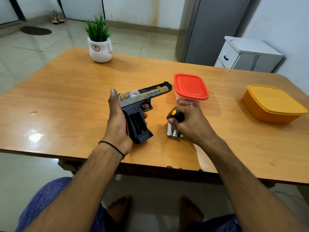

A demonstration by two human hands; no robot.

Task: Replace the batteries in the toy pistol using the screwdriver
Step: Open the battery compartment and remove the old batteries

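Above blue-clad knees (50,198), the left hand (116,121) gripped the toy pistol (143,99) over the table (66,97), its open battery bay (138,122) turned up, likely for loading. The right hand (192,126), clutching the screwdriver (177,115), touched batteries (172,131) lying alongside.

The black and yellow plastic toy pistol (151,94) bears "DESERT EAGLE" in dark capitals on its slide; the smaller line beneath is too fine to read surely. Right of the pistol, a white cylindrical battery (169,129) shows a plus sign; the brand print there is illegible.
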